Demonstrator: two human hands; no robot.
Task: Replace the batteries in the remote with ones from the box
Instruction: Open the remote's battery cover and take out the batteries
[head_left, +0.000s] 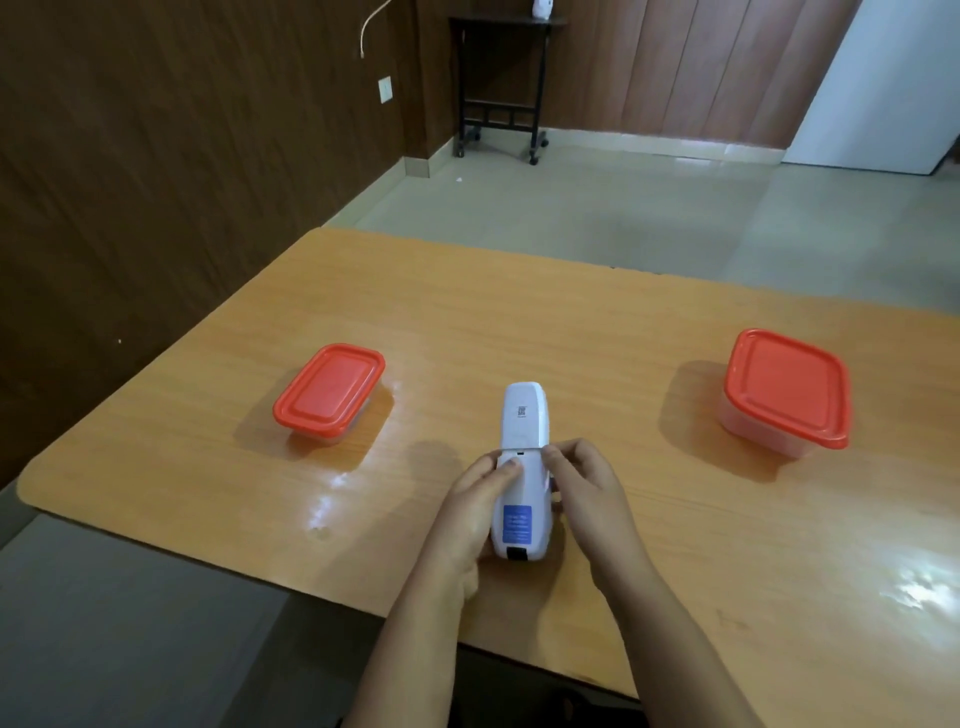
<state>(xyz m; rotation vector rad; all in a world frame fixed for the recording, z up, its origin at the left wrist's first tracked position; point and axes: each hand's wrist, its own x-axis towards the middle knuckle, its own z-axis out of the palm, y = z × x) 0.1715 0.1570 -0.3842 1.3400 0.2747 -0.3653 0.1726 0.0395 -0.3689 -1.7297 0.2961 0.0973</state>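
1. A white remote (523, 441) lies on its front in the middle of the orange wooden worktop (519, 312), near the front edge. Its back faces up and its long side points away from the person.
2. The left hand (475, 512) holds the near half of the remote from the left. Its thumb rests on the back and its other fingers curl round the side.
3. The right hand (589, 493) holds the same part from the right. Its fingers (558, 460) are bent and pinch the remote's right edge.
4. A small square code sticker (521, 412) sits near the far end of the remote. The marks on it are too small to read.
5. A blue label (519, 522) with white writing sits between the two hands. The words are too tiny to read.
6. A black patch (518, 554) shows at the near end of the remote.
7. The left box (329, 389) has a red lid on it. It stands well apart from the remote, on the left.
8. The right box (787, 387) is bigger, with a red lid on it too. It stands well apart on the right. No writing shows on either lid.
9. I cannot tell what is inside the boxes.
10. A dark little table on wheels (501, 88) stands by the far wall.
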